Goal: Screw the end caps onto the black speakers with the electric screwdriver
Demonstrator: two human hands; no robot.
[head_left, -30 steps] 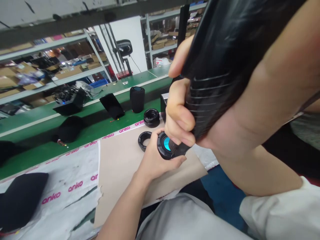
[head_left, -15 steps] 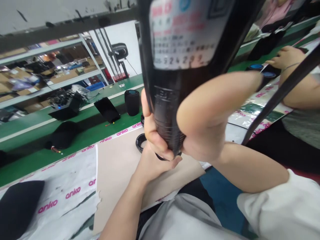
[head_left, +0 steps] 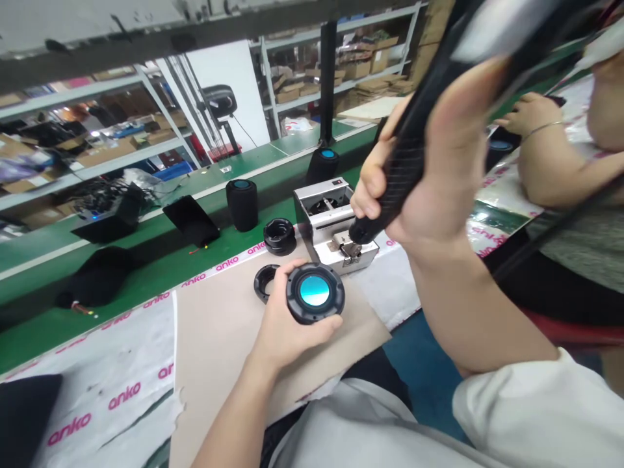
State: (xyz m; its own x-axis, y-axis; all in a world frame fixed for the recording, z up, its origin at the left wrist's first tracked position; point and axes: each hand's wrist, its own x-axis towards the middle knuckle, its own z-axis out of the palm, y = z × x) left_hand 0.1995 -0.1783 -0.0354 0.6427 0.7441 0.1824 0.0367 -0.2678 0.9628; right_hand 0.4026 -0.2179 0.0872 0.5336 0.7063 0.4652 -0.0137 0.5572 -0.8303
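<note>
My left hand (head_left: 280,328) is closed around a black round speaker (head_left: 316,318), its shiny blue face turned up toward me. In my right hand (head_left: 433,175) is a black electric screwdriver (head_left: 397,179), tilted with its lower end down at the front of a metal screw feeder (head_left: 319,237). Whether the bit touches the feeder cannot be made out. A black ring (head_left: 260,281) lies on the cardboard sheet (head_left: 214,364) just behind my left hand. Farther back stands a stack of black rings (head_left: 279,236).
Behind are upright black speakers (head_left: 242,211) and a black panel (head_left: 191,220) on the green bench (head_left: 160,260). Dark fabric-like pieces (head_left: 102,276) lie at left. At right, a co-worker's hand (head_left: 531,117) is close by. A dark cord (head_left: 550,227) crosses in front.
My right hand has swung the screwdriver up and to the right, from over the speaker to the screw feeder. The speaker in my left hand is now uncovered.
</note>
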